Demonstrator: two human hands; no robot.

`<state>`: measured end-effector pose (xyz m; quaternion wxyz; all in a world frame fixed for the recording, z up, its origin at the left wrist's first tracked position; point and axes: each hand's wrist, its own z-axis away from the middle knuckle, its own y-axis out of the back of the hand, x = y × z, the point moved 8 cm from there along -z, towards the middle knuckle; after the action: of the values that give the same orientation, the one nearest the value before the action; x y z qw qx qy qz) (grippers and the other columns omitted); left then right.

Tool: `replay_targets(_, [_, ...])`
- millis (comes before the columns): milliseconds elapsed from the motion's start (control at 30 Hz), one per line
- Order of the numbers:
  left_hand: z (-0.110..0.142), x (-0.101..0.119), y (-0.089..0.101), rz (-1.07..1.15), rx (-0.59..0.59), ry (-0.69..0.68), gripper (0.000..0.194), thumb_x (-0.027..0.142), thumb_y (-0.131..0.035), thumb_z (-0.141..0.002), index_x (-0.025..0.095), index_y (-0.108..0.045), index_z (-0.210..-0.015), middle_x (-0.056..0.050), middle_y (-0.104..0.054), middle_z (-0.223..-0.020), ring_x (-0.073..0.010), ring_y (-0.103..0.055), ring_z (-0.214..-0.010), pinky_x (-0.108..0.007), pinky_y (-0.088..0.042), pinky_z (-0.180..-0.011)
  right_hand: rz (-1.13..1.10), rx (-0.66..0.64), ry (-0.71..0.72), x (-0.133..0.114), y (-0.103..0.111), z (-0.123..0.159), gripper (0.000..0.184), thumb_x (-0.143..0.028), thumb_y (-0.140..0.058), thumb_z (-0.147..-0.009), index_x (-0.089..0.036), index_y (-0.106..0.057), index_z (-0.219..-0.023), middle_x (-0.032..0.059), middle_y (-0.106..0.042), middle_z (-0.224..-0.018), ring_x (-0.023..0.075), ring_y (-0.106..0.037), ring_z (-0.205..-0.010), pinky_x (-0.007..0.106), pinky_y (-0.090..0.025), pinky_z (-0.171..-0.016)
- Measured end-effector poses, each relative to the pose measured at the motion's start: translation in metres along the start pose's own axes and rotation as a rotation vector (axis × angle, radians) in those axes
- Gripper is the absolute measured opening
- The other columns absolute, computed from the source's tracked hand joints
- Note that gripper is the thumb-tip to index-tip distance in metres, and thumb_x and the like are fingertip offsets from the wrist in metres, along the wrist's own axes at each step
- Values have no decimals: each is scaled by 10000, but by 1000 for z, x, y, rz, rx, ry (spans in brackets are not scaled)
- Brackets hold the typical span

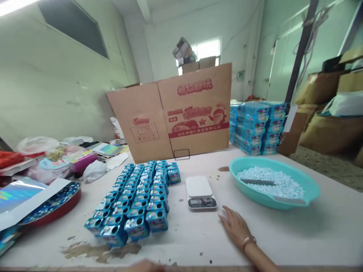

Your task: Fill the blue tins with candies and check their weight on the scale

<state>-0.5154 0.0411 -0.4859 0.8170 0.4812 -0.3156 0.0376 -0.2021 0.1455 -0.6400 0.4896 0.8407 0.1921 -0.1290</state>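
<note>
My right hand point(235, 226) lies on the white table, fingers stretched out and holding nothing, just right of a small kitchen scale point(199, 187). Nothing sits on the scale's white plate. Only a blurred bit of my left hand point(146, 266) shows at the bottom edge; its fingers are hidden. Beyond it stand rows of small blue boxes point(137, 227) with round holes in their tops and white pieces on many of them. To the right, a turquoise basin point(272, 202) holds many small white pieces point(266, 173) with a dark flat tool point(258, 182) lying on them.
A large cardboard carton point(195, 132) stands at the back. Wrapped stacks of blue boxes point(255, 126) are beside it. At left, a red tub point(53, 219) of small blue items sits under a pale sheet, near bags and papers. A brown stain point(99, 251) marks the near table.
</note>
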Motion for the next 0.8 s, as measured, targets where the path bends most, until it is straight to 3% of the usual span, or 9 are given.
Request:
replay_targets(100, [-23, 25, 30, -125, 32, -85, 311, 407, -521, -881, 226, -606, -1119, -31, -649, -1016, -174, -597, -919, -294, -469, -847, 91, -27, 18, -4, 1, -1, 426, -380, -386, -922, -101, -562, -1192, 161, -677, -1053, 283, -625, -933, 414, -481, -795])
replay_targets(200, [-95, 44, 88, -429, 246, -137, 267, 341, -468, -898, 179, -610, -1054, -37, -654, -947, -153, -595, -836, -247, -456, -771, 146, -15, 48, -7, 3, 0, 443, -411, -374, -938, -103, -543, -1208, 150, -672, -1038, 273, -611, -900, 397, -467, -765])
replay_targets(267, [-155, 39, 118, -606, 329, -72, 221, 296, -499, -873, 167, -620, -1006, -59, -646, -973, -173, -591, -885, -258, -445, -794, 162, 6, 66, -7, 4, 0, 459, -442, -363, -942, -115, -531, -1217, 138, -669, -1021, 265, -602, -875, 389, -458, -752])
replay_targets(333, [-211, 27, 136, -672, 357, -26, 223, 275, -531, -846, 154, -621, -1011, -99, -620, -1050, -211, -575, -961, -295, -434, -833, 169, 21, 71, -7, 6, 0, 474, -468, -353, -941, -128, -521, -1226, 126, -666, -994, 257, -592, -851, 383, -451, -742])
replay_targets(467, [-290, -4, 147, -752, 375, 33, 286, 275, -594, -788, 133, -634, -1033, -163, -551, -1153, -300, -509, -1084, -400, -395, -895, 179, -2, 52, -9, 10, -4, 493, -479, -351, -939, -125, -501, -1248, 118, -657, -963, 251, -572, -836, 381, -444, -733])
replay_targets(633, [-324, -18, 144, -813, 349, 5, 216, 279, -573, -788, 142, -688, -911, -163, -535, -1148, -328, -446, -1116, -456, -344, -909, 187, -64, 20, -9, 15, -10, 504, -463, -359, -941, -102, -482, -1270, 123, -649, -957, 251, -555, -834, 383, -439, -729])
replay_targets(800, [-313, 13, 149, -840, 366, -100, 232, 310, -506, -832, 189, -683, -918, -112, -509, -1199, -296, -417, -1131, -443, -314, -912, 167, -85, -17, -8, 18, -12, 510, -456, -361, -942, -99, -476, -1287, 127, -648, -962, 253, -551, -837, 390, -441, -730])
